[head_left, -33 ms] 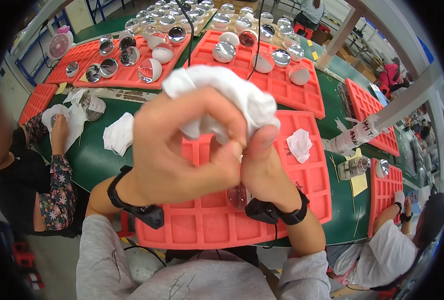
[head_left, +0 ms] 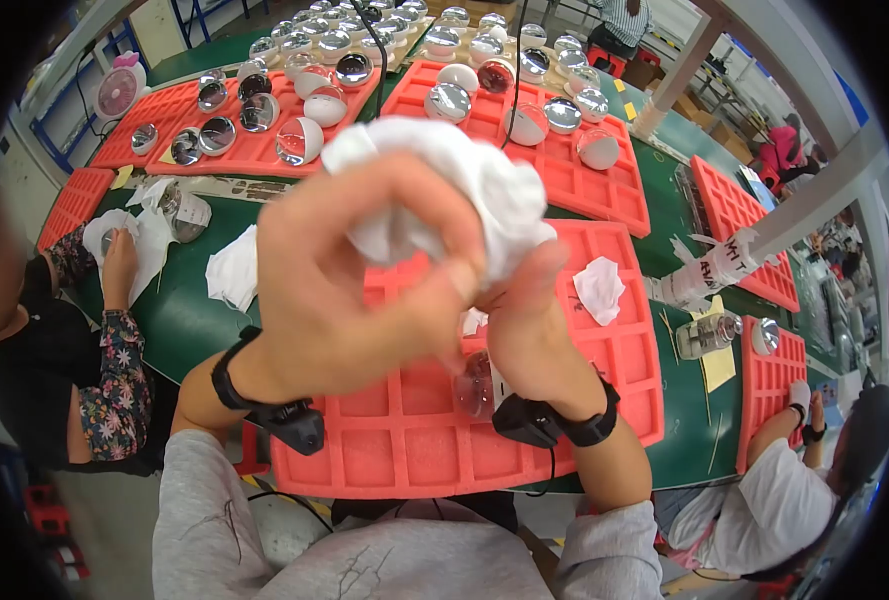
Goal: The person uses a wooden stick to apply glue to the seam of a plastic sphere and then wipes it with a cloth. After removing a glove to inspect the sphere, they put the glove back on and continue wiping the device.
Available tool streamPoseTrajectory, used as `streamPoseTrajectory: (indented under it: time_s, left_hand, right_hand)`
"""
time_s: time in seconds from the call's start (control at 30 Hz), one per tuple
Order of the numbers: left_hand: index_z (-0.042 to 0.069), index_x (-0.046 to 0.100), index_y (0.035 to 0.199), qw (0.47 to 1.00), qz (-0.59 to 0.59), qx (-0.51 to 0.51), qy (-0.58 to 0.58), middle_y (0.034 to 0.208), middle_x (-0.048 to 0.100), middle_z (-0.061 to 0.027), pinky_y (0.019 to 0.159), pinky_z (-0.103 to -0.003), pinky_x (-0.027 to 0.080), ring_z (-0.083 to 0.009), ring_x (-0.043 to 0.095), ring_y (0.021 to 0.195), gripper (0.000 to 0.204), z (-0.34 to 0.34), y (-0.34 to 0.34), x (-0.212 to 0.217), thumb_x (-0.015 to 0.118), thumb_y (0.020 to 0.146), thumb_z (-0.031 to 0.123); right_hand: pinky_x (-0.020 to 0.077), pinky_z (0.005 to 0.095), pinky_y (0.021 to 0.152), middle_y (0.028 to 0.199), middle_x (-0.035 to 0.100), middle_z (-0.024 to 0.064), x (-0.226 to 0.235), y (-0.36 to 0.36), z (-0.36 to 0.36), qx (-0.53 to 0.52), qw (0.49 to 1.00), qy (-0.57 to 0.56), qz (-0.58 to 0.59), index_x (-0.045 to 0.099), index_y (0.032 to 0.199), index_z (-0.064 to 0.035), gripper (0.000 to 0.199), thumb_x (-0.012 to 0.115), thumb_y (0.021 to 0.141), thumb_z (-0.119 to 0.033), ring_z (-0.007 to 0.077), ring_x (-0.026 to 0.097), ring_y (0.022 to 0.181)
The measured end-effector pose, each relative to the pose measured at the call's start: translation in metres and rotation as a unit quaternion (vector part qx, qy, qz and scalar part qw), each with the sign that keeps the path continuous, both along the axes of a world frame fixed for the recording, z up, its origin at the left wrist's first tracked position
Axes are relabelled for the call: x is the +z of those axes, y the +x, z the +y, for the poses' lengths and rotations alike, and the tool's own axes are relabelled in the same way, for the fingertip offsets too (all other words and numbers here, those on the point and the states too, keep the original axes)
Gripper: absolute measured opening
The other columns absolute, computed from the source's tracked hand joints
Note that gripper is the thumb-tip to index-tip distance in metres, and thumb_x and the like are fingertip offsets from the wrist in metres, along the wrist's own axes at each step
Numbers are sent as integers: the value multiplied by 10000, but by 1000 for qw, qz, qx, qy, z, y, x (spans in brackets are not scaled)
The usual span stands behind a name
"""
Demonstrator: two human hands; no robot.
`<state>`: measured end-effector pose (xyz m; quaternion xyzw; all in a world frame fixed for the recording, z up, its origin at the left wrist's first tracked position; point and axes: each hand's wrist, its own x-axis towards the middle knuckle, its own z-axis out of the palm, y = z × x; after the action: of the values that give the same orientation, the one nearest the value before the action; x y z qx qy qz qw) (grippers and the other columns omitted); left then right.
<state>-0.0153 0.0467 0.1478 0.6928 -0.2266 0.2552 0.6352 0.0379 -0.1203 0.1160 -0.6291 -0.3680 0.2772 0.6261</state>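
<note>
My left hand [head_left: 329,290] is curled, with thumb and fingers closed on a bunched white cloth [head_left: 499,190] held up in front of me. Beneath the cloth's right side, my right hand [head_left: 529,325] also grips it, thumb pointing up and blurred. Anything wrapped inside the cloth is hidden. Below both hands lies a red foam tray [head_left: 424,400] with square compartments. A clear glass jar [head_left: 476,385] stands on it, partly covered by my right wrist. Another white cloth [head_left: 599,290] rests on the tray's right part.
A further white cloth [head_left: 232,270] lies on the green table [head_left: 189,325]. Several half-mirrored balls [head_left: 448,102] sit in red trays [head_left: 564,180] farther back. Co-workers sit on both sides, one handling a cloth [head_left: 114,230]. A glass jar [head_left: 704,335] stands at right, beside a post [head_left: 709,270].
Both hands and the cloth have shifted slightly left. My right thumb has moved up a little, and more of the jar shows between my wrists.
</note>
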Motion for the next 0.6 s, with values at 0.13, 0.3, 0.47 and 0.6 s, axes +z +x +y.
streamPoseTrajectory:
  time_s: [0.13, 0.3, 0.47, 0.6]
  left_hand:
    - [24, 743, 909, 985, 162, -16, 64, 905, 714, -93, 667, -268, 504, -185, 652, 730, 58, 20, 39, -9, 710, 862, 26]
    - [46, 767, 987, 958, -98, 62, 262, 960, 724, -95, 696, -286, 531, -211, 676, 764, 171, 17, 42, -20, 759, 819, 11]
    - [-4, 759, 944, 962, -168, 84, 197, 974, 749, -122, 783, -318, 543, -215, 711, 894, 193, -7, 16, -2, 814, 761, -28]
    - [-5, 759, 956, 931, -230, 110, 263, 997, 740, -132, 797, -327, 548, -249, 715, 912, 262, -3, 15, -5, 830, 710, -58]
  right_hand:
    - [411, 278, 449, 535, 522, 39, -11, 4, -1, 239, 922, 196, 232, 547, 629, -56, 1045, -1, 806, -928, 155, 519, 453]
    - [343, 275, 320, 471, 498, 26, -9, -1, 3, 418, 768, 335, 351, 493, 507, -103, 1008, 0, 804, -930, 157, 441, 336]
    - [374, 268, 332, 475, 497, 24, -23, -4, 8, 415, 760, 327, 378, 479, 504, -116, 990, -2, 801, -928, 152, 461, 352]
    - [364, 264, 327, 471, 482, 18, -29, -8, 9, 402, 773, 303, 387, 457, 500, -127, 970, -3, 799, -928, 151, 461, 351]
